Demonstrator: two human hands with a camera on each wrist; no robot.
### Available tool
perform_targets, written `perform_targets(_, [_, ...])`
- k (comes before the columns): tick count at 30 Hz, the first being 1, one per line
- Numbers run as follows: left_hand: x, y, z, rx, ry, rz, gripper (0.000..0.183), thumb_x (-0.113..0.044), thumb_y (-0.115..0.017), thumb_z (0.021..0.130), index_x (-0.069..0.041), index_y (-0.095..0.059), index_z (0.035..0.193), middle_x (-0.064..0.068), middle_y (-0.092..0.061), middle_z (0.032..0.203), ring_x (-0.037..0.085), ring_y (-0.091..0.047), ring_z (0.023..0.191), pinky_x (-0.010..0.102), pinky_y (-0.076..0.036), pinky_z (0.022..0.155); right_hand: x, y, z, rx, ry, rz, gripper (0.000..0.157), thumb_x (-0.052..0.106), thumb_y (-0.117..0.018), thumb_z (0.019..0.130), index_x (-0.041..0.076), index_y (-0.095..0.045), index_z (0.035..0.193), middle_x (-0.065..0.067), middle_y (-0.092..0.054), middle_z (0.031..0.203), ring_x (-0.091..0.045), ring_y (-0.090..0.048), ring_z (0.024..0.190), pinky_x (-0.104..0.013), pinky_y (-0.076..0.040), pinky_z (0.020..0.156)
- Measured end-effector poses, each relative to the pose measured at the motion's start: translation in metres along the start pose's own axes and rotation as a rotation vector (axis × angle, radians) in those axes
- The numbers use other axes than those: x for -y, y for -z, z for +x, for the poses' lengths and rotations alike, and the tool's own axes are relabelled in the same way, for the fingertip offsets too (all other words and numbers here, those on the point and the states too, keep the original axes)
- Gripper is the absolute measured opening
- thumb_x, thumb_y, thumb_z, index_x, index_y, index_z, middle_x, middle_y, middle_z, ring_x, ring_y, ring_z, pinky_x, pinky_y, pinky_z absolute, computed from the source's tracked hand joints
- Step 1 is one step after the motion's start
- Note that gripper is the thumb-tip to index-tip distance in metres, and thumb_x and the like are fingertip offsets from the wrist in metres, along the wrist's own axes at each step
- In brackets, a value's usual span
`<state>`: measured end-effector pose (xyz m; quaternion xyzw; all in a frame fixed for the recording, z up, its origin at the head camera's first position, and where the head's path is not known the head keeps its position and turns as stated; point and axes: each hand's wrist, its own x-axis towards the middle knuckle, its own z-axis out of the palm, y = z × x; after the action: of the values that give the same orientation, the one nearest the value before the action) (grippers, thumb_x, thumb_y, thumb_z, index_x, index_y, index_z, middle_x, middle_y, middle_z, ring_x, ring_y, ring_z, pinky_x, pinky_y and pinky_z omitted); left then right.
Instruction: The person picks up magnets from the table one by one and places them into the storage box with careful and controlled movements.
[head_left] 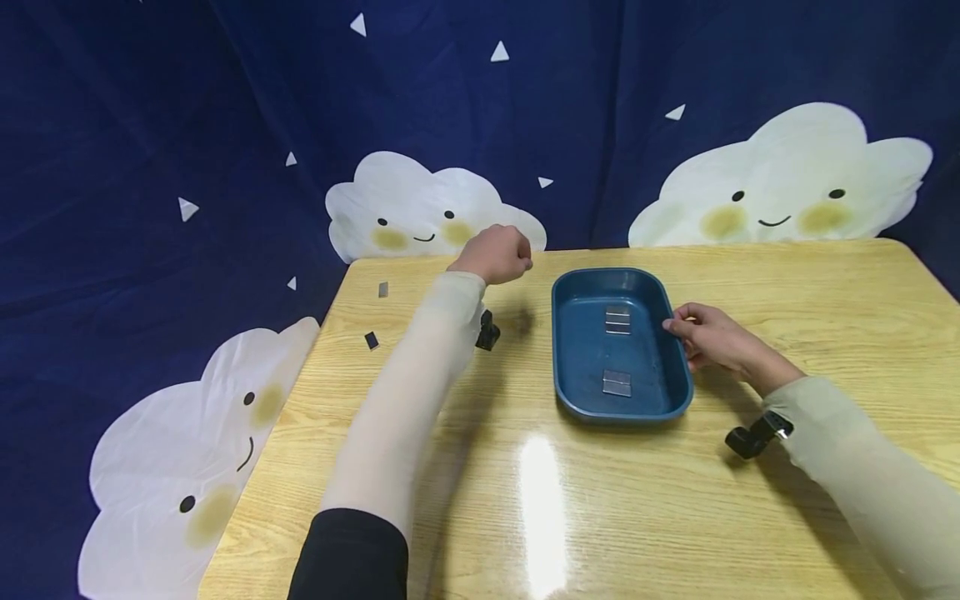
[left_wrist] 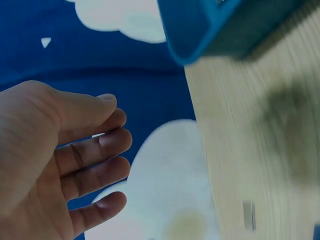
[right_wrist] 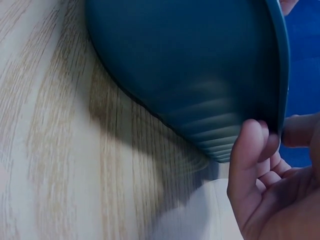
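A dark blue rectangular tray (head_left: pixel 566 404) stands on the table, with small flat shiny rectangular pieces in two groups on its floor: a far group (head_left: pixel 618 320) and a near group (head_left: pixel 617 383). My right hand (head_left: pixel 712 342) pinches the tray's right rim between thumb and fingers, as the right wrist view shows close up. My left hand (head_left: pixel 495 254) is raised over the table's far side, left of the tray. In the left wrist view its fingers (left_wrist: pixel 95 175) are loosely bent and apart, with nothing seen held.
On the table's left part lie a small grey piece (head_left: pixel 383 289) near the back edge and a dark one (head_left: pixel 371 340) closer in. A navy curtain (head_left: pixel 450 100) with white clouds hangs behind the wooden table (head_left: pixel 637 500).
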<state>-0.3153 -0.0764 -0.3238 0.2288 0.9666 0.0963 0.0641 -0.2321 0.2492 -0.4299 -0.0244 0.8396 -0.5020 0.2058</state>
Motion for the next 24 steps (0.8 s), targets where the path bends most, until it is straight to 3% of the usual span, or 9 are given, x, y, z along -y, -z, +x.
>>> perform_targets(6, [0.027, 0.007, -0.014, 0.017, 0.074, 0.004, 0.024, -0.023, -0.056, 0.099, -0.013, -0.077, 0.094, 0.003, -0.076, 0.102, 0.019, -0.068, 0.088, 0.039, -0.055, 0.088, -0.001, -0.001, -0.001, -0.006, -0.001, -0.011, 0.03, 0.027, -0.041, 0.106, -0.003, -0.04, 0.112, 0.001, -0.047, 0.074, -0.008, -0.053, 0.061, -0.031, -0.055, 0.058])
perform_targets(10, [0.049, 0.006, -0.023, 0.043, 0.148, 0.006, 0.028, -0.023, -0.056, 0.099, -0.013, -0.072, 0.079, 0.001, -0.074, 0.084, 0.016, -0.059, 0.07, 0.036, -0.054, 0.079, -0.001, -0.001, -0.001, -0.003, 0.001, -0.012, 0.03, 0.026, -0.04, 0.107, -0.003, -0.039, 0.113, 0.001, -0.047, 0.074, -0.008, -0.053, 0.061, -0.032, -0.055, 0.058])
perform_targets(14, [0.071, 0.006, -0.031, 0.057, 0.209, 0.033, 0.039, -0.021, -0.056, 0.097, -0.015, -0.052, 0.058, -0.004, -0.05, 0.057, 0.013, -0.039, 0.054, 0.03, -0.043, 0.061, -0.002, -0.001, 0.0, 0.004, 0.002, -0.009, 0.031, 0.028, -0.04, 0.107, -0.003, -0.039, 0.114, 0.002, -0.047, 0.075, -0.008, -0.054, 0.061, -0.032, -0.055, 0.059])
perform_targets(19, [0.098, 0.011, -0.04, 0.054, 0.292, 0.066, 0.043, -0.02, -0.055, 0.096, -0.017, -0.042, 0.055, -0.006, -0.033, 0.051, 0.013, -0.032, 0.052, 0.028, -0.033, 0.052, -0.002, -0.001, 0.001, 0.0, 0.002, -0.012, 0.031, 0.028, -0.04, 0.107, -0.002, -0.039, 0.114, 0.001, -0.048, 0.076, -0.008, -0.054, 0.062, -0.032, -0.055, 0.058])
perform_targets(22, [0.114, 0.01, -0.049, 0.063, 0.347, 0.043, 0.034, -0.02, -0.055, 0.095, -0.013, -0.057, 0.062, -0.001, -0.051, 0.059, 0.016, -0.044, 0.057, 0.03, -0.041, 0.057, -0.002, -0.001, 0.001, -0.004, 0.004, -0.013, 0.031, 0.028, -0.041, 0.107, -0.002, -0.039, 0.113, 0.001, -0.048, 0.075, -0.008, -0.054, 0.061, -0.032, -0.055, 0.058])
perform_targets(24, [0.125, 0.007, -0.055, 0.07, 0.381, -0.003, 0.025, -0.022, -0.055, 0.096, -0.009, -0.07, 0.08, 0.006, -0.068, 0.079, 0.02, -0.058, 0.071, 0.036, -0.051, 0.068, -0.002, -0.001, 0.001, -0.006, 0.005, -0.012, 0.031, 0.028, -0.041, 0.106, -0.002, -0.04, 0.113, 0.001, -0.048, 0.075, -0.008, -0.054, 0.061, -0.032, -0.055, 0.058])
